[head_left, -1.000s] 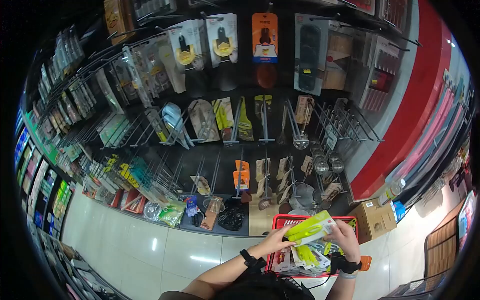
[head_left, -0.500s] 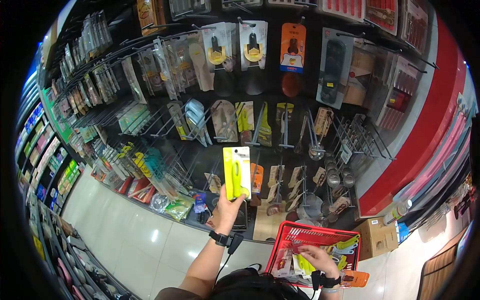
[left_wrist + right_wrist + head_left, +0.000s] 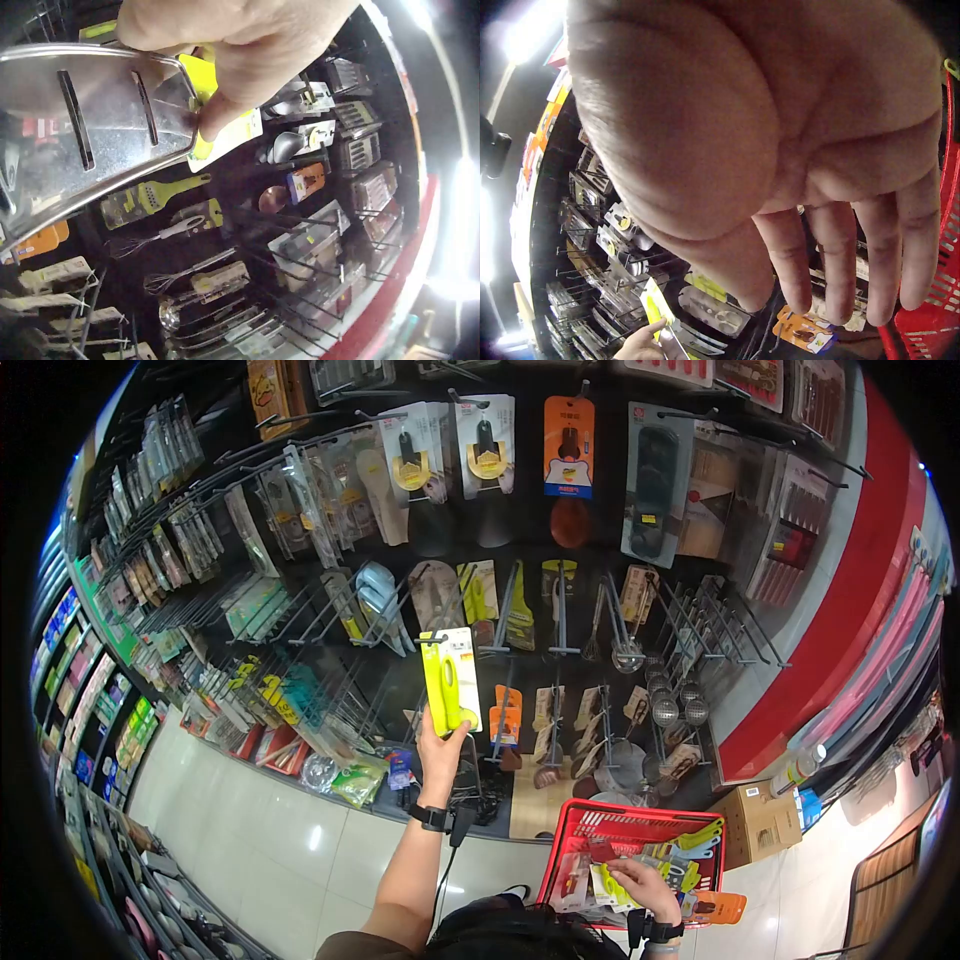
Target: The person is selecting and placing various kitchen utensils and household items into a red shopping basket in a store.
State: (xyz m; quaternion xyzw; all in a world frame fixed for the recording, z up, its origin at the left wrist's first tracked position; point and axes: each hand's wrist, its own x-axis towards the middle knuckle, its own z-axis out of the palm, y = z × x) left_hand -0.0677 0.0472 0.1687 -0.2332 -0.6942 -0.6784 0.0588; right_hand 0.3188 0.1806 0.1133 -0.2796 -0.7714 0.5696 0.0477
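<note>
My left hand (image 3: 438, 758) grips a packaged slotted turner (image 3: 112, 124) low on its lime-green and white card, holding it upright in front of the rack. In the head view, its green handle (image 3: 447, 685) faces me and the card's top is right at the end of a display hook (image 3: 432, 639). The slotted metal blade shows large in the left wrist view. My right hand (image 3: 648, 887) is over the red basket (image 3: 562, 850), its fingers extended and loosely spread. Beneath it lie several carded utensils with green handles (image 3: 690, 835).
Metal hooks with hanging utensils cover the dark rack, among them an orange-carded spoon (image 3: 569, 450) and a green-handled grater (image 3: 154, 196). A cardboard box (image 3: 762, 825) stands right of the basket. A red panel (image 3: 800, 690) edges the rack on the right.
The turner went from both hands over the basket to my left hand alone, upright, up and left to the rack's hook. My right hand let go and stayed over the basket.
</note>
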